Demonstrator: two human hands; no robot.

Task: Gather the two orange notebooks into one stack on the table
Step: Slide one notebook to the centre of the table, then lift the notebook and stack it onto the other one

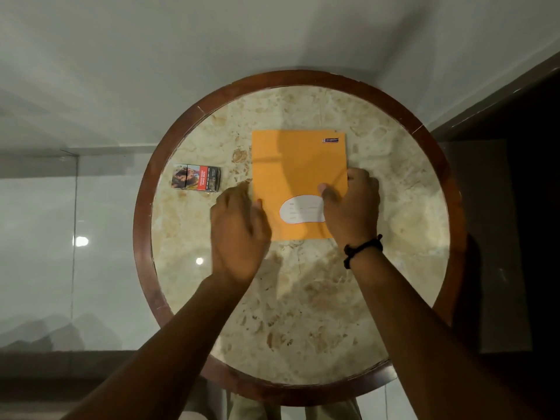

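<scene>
An orange notebook (298, 174) lies flat on the round marble table (303, 298), a white label near its front edge. Only one orange cover shows; whether a second notebook lies under it I cannot tell. My left hand (238, 228) rests against the notebook's left edge, fingers curled at its lower left side. My right hand (351, 207), with a black cord bracelet on the wrist, grips the right edge, thumb on top of the cover and fingers wrapped around the side.
A small cigarette pack (196, 178) lies on the table to the left of the notebook. The table has a dark wooden rim (142, 237). Pale glossy floor surrounds it, with a dark area at the right.
</scene>
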